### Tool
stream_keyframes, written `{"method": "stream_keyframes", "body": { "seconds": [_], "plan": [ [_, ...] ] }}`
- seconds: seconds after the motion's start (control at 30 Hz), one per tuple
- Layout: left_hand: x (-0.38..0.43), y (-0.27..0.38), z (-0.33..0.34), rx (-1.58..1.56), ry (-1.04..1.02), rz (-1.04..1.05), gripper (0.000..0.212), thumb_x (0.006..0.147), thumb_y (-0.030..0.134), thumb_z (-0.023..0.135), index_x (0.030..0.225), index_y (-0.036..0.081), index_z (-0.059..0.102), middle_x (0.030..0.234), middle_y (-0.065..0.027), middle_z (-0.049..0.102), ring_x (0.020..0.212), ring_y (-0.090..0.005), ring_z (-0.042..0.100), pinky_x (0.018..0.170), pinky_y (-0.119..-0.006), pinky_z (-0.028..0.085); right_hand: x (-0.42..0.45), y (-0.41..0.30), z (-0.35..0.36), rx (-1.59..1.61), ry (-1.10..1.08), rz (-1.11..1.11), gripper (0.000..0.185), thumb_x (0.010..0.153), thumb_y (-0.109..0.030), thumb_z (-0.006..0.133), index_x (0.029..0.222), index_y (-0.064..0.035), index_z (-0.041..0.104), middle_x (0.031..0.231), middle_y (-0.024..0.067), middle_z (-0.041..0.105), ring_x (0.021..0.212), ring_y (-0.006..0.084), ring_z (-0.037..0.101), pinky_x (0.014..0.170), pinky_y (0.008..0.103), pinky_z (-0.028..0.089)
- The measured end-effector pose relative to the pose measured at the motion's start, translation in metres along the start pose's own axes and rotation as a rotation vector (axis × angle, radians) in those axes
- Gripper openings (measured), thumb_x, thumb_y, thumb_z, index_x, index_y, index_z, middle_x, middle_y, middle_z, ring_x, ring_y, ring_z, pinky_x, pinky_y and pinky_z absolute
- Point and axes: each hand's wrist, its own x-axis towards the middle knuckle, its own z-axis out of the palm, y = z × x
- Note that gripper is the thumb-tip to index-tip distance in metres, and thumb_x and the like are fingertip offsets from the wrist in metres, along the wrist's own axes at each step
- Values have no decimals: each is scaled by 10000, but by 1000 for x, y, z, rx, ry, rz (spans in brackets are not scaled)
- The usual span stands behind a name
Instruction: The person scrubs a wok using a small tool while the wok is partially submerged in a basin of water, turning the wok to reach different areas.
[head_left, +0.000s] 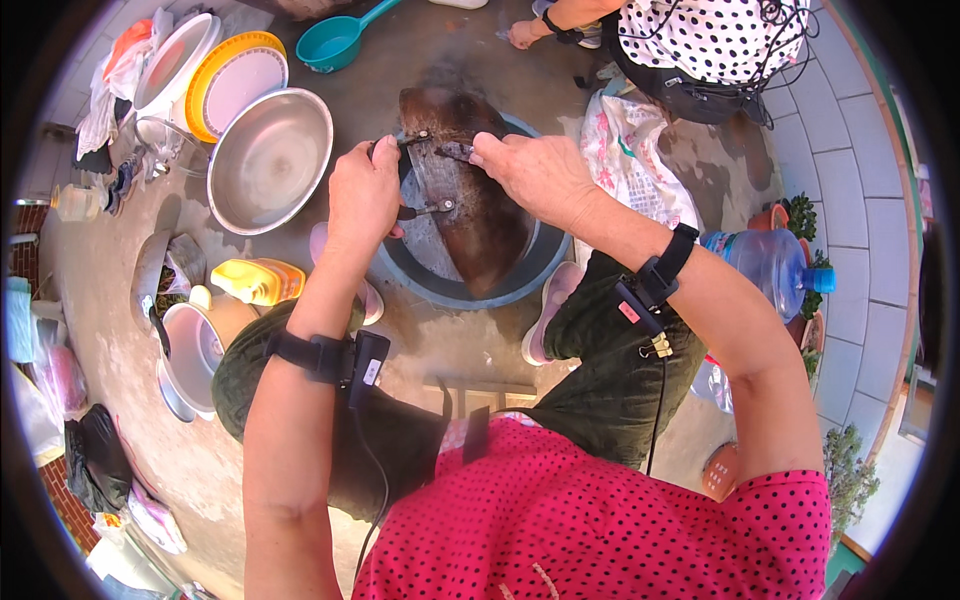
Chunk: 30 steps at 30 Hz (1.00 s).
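My left hand (365, 184) grips the dark loop handle (412, 213) of a brown, soot-stained metal pan (480, 217), probably a wok. Two metal brackets join the handle to a worn grey patch of the pan. The pan is tipped up over a blue-grey basin (465, 301) on the ground between my feet. Between the fingers of my right hand (536, 169) is a small dark flat blade (452, 152). Its end lies at the pan's surface near the upper bracket; whether it touches cannot be told. Much of the basin's inside is hidden beneath the pan.
A wide steel bowl (270, 161) leans at the left by a yellow basin (196, 82). A teal dipper (330, 45) lies beyond. At the right are a printed sack (637, 161) and a water jug (765, 270). Another person's hand (523, 34) shows at the top.
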Motion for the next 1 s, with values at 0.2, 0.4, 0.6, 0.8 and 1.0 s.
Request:
{"method": "stream_keyframes", "body": {
  "seconds": [0.2,0.4,0.6,0.8,1.0],
  "plan": [
    [5,-11,-3,-21,29,-18,443,977,322,456,1011,-92,610,586,-150,599,372,-243,568,386,-346,480,-27,-12,6,20,-54,-76,181,956,-294,553,914,-125,499,685,89,590,591,335,615,483,441,471],
    [8,-9,1,-93,48,-47,445,976,313,452,1103,-92,588,567,-146,586,355,-237,550,364,-331,467,-42,-34,14,108,-7,151,192,967,-289,538,930,-113,474,683,119,596,615,364,612,514,462,472],
    [11,-27,3,122,290,211,403,966,314,505,1184,-16,582,921,-185,624,746,-291,654,634,-396,528,-52,-41,2,185,-142,387,193,980,-265,474,980,-73,491,702,155,638,621,329,652,536,431,493],
    [-4,-18,-14,401,-19,713,406,873,370,674,1026,5,584,1299,-183,493,1152,-361,520,934,-430,451,-64,-25,9,1074,-122,901,296,1012,-263,417,955,9,522,598,112,562,438,219,594,479,365,483],
    [-18,-1,-22,650,-395,956,474,718,411,783,796,22,525,1331,-179,464,1242,-383,435,985,-456,426,-66,1,5,1052,-170,902,333,1012,-282,418,978,26,539,617,114,574,434,207,583,496,351,479]
  ]
}}
